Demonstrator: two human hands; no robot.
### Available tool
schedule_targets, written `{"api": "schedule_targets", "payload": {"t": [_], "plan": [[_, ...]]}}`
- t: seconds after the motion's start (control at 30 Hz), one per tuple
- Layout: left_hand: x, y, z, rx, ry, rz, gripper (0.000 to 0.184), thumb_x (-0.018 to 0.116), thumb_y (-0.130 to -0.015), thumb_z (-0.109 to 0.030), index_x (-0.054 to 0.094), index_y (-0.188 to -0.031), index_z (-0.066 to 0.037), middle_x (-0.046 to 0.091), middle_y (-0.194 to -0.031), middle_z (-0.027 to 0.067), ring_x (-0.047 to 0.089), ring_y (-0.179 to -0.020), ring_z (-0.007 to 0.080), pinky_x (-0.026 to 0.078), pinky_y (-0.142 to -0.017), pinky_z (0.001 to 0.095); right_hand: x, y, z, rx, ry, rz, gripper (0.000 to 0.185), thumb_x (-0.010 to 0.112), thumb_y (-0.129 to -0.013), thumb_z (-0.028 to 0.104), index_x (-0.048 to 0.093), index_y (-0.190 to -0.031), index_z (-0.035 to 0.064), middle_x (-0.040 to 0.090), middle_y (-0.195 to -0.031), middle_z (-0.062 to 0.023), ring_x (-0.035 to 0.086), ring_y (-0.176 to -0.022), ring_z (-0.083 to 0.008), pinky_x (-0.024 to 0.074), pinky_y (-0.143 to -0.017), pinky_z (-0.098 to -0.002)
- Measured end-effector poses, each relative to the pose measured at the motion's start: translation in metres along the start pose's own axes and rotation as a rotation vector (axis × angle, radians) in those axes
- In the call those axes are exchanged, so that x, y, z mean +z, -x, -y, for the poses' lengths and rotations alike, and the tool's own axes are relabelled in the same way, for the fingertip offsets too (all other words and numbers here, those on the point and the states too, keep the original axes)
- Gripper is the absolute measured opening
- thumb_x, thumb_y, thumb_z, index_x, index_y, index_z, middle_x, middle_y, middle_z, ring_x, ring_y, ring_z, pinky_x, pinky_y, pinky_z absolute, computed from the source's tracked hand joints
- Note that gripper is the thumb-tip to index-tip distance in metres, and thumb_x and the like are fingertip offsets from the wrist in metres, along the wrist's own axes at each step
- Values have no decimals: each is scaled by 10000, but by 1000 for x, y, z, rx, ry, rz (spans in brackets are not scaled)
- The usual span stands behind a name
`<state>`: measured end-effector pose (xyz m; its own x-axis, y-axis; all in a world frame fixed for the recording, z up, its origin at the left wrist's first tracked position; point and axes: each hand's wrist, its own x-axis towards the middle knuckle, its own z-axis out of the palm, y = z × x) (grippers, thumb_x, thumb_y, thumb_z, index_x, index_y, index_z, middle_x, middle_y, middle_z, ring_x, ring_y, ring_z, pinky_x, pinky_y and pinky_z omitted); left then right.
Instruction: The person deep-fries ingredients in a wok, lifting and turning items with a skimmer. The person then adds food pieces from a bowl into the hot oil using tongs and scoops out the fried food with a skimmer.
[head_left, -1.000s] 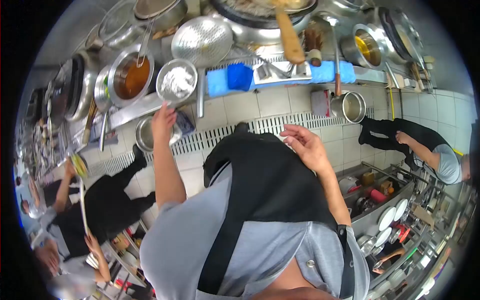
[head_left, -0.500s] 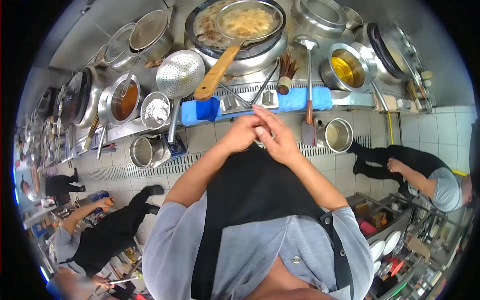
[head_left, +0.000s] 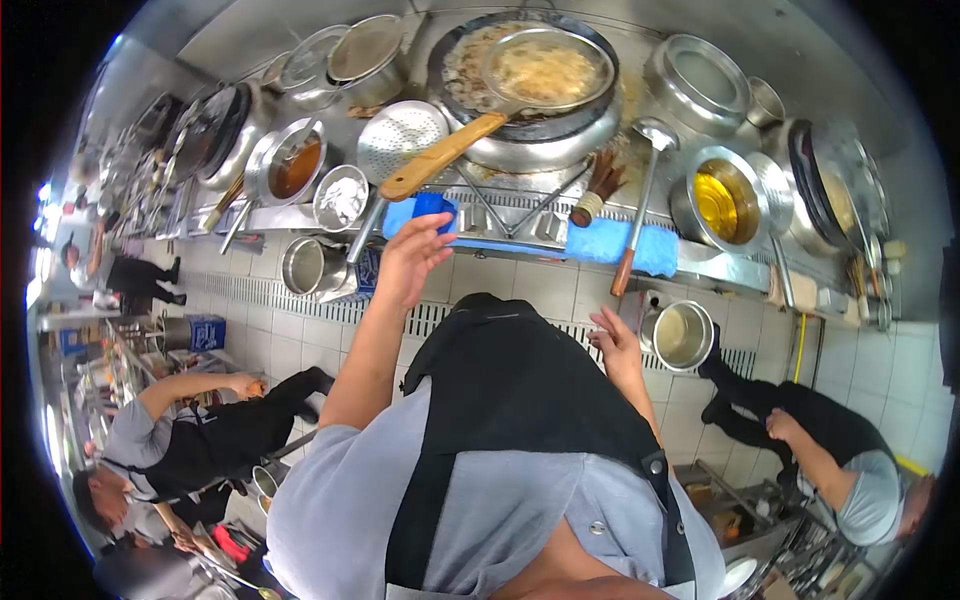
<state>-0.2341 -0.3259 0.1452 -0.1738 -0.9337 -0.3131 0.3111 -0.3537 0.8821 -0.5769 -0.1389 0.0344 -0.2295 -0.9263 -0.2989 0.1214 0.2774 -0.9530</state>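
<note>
My left hand [head_left: 410,262] is raised at the counter's front edge, fingers apart and holding nothing. It is close to the dark blue cloth [head_left: 434,210] and below the wooden handle [head_left: 442,155] of a strainer. That strainer [head_left: 545,70] rests over a wok [head_left: 465,60] and holds yellowish food in bubbling oil. My right hand [head_left: 618,345] hangs lower, in front of my apron, with its fingers spread and nothing in them. Close by it are the ladle's wooden grip [head_left: 623,271] and a steel pot [head_left: 683,336] below the counter.
A pot of yellow oil [head_left: 722,203], a perforated ladle [head_left: 402,140], a bowl of white powder [head_left: 341,202] and a brush [head_left: 600,187] are along the counter. Co-workers are at the left [head_left: 225,430] and the right [head_left: 830,450]. A slotted drain [head_left: 330,302] crosses the tiled floor.
My hands, together half a second ago, have separated: the left toward the blue cloth, the right down and rightward. The view has shifted, and the co-workers at the left have changed posture.
</note>
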Motion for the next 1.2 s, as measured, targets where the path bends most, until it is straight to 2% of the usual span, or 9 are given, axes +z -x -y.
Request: {"api": "schedule_targets", "payload": {"t": [0.23,0.43,0.5,0.63,0.73,0.83,0.97,1.1,1.2], "plan": [[97,-14,42,-430,-281,664,743,331,-1040,-648,552,-1392,-32,558,-1437,153,559,-1296,275,417,-1103,437,59,-20,119,-560,328,-94,373,555,-1011,173,614,-1324,-21,703,-1222,-156,671,-1126,-276,470,-1037,-391],[158,6,14,-33,-40,1086,948,296,-986,-742,368,-1494,54,301,-1577,238,316,-1458,324,272,-1191,420,103,-63,197,-1169,641,3,689,339,-998,575,700,-1200,25,723,-1158,-159,670,-1118,-307,390,-1080,-517],[152,23,-24,301,-105,1094,1000,312,-969,-761,324,-1507,82,215,-1617,253,235,-1500,339,230,-1210,414,112,-67,206,-1117,518,-123,687,344,-1007,572,679,-1232,16,706,-1211,-164,636,-1178,-306,372,-1103,-506],[127,28,-38,932,-624,933,1000,456,-913,-761,341,-1539,11,53,-1659,298,120,-1538,443,160,-1233,468,159,-72,200,-450,-327,-24,877,249,-987,736,356,-1559,80,420,-1550,-225,570,-1252,-339,388,-1108,-508],[96,1,-18,1227,-886,829,873,534,-893,-720,412,-1545,-152,124,-1632,336,151,-1511,515,137,-1223,556,179,-87,167,-121,-893,584,1022,223,-872,893,290,-1595,174,416,-1548,-242,615,-1156,-335,482,-1024,-501],[51,-37,-3,1414,-775,853,838,541,-894,-705,430,-1535,-177,174,-1629,318,191,-1506,503,153,-1224,548,212,-88,146,-152,-960,589,975,236,-922,836,246,-1605,141,424,-1537,-254,573,-1248,-355,427,-1093,-514],[2,-45,-20,1339,-1045,686,837,520,-928,-665,412,-1544,-107,250,-1625,269,250,-1520,403,194,-1219,552,255,-49,190,-176,-687,102,904,238,-981,760,279,-1588,91,458,-1521,-237,503,-1347,-366,352,-1153,-506],[-16,-51,4,245,-1078,662,789,610,-945,-497,372,-1554,-57,328,-1613,207,252,-1517,385,230,-1229,442,267,-33,196,-885,385,10,670,339,-1063,525,496,-1464,11,504,-1488,-231,450,-1403,-378,303,-1173,-488],[-14,-26,18,770,-520,838,637,647,-935,-321,468,-1471,-28,460,-1513,211,390,-1430,385,319,-1181,414,281,-46,150,-929,625,-32,391,525,-954,271,718,-1202,38,622,-1344,-224,564,-1294,-361,344,-1143,-496]]}}
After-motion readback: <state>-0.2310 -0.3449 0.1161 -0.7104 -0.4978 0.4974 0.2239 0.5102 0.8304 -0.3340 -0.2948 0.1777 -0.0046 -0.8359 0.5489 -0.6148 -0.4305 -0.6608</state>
